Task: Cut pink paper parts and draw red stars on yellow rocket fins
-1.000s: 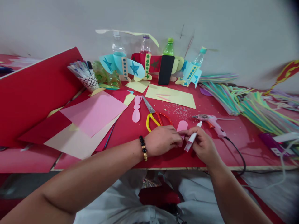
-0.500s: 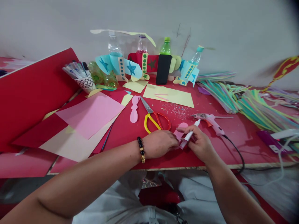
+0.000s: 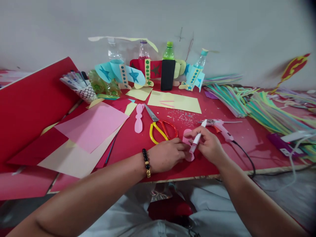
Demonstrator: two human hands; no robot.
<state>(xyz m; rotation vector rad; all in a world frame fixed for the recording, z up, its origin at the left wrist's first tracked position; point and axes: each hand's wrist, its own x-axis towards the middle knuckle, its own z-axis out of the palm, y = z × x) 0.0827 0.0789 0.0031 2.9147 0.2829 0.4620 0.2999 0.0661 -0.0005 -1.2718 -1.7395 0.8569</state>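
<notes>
My right hand (image 3: 209, 144) grips a white marker (image 3: 198, 137) that slants down, its pinkish lower end over a pink paper cutout (image 3: 187, 135) near the table's front edge. At the left edge of that cutout, the bent fingers of my left hand (image 3: 170, 153) hold it against the table and hide part of it. Just beyond my left hand lie scissors (image 3: 160, 128) with one yellow and one red handle, blades spread a little or closed, I cannot tell. A second pink cutout (image 3: 138, 119) with rounded lobes rests left of the scissors.
A pink glue gun (image 3: 224, 131) with a black cord lies right of my hands. Pink paper sheets (image 3: 92, 125) spread at left beside a pen cup (image 3: 87, 93). Decorated bottles and a black phone (image 3: 168, 75) stand at the back. Pipe cleaners (image 3: 265, 110) heap at right.
The view has shifted slightly. My left hand has drawn back a little from the marker's lower end, showing more of the cutout's near part. The marker stays in my right hand.
</notes>
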